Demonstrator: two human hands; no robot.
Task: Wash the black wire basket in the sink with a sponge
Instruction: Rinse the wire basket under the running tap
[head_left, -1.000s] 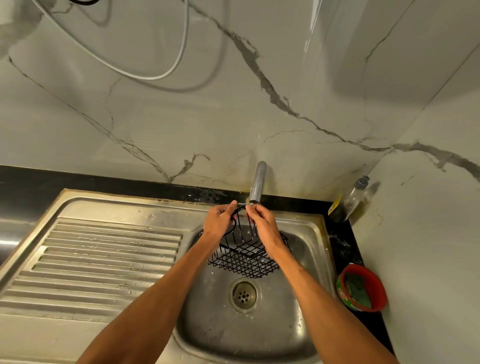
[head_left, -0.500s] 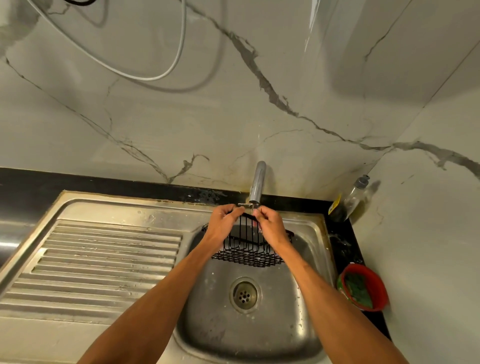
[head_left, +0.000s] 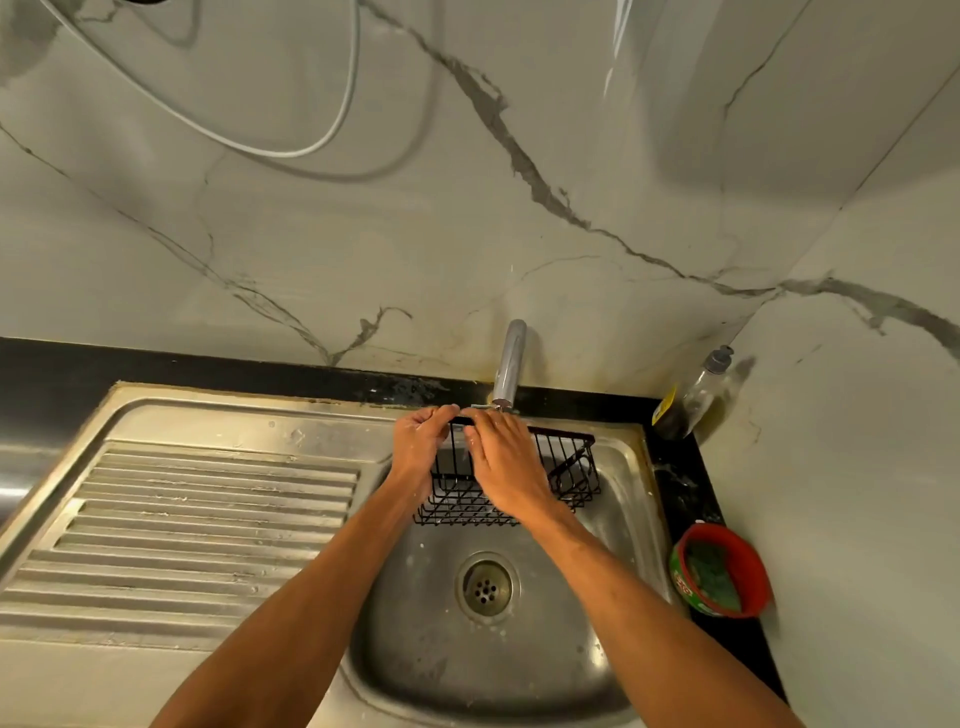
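Observation:
The black wire basket hangs over the back of the steel sink basin, just under the tap spout. My left hand grips the basket's top rim at its left end. My right hand lies over the rim beside it, fingers curled on the wire near the spout. The basket's middle is hidden behind my right hand. A green sponge lies in a red tub on the counter at the right, away from both hands.
A ribbed steel draining board stretches to the left of the basin. A clear soap bottle stands in the back right corner on the black counter. The drain sits mid-basin. A white cable loops on the marble wall.
The basket has turned from tilted with its bottom facing me to level and lengthwise across the basin. Both hands have shifted along the rim under the spout.

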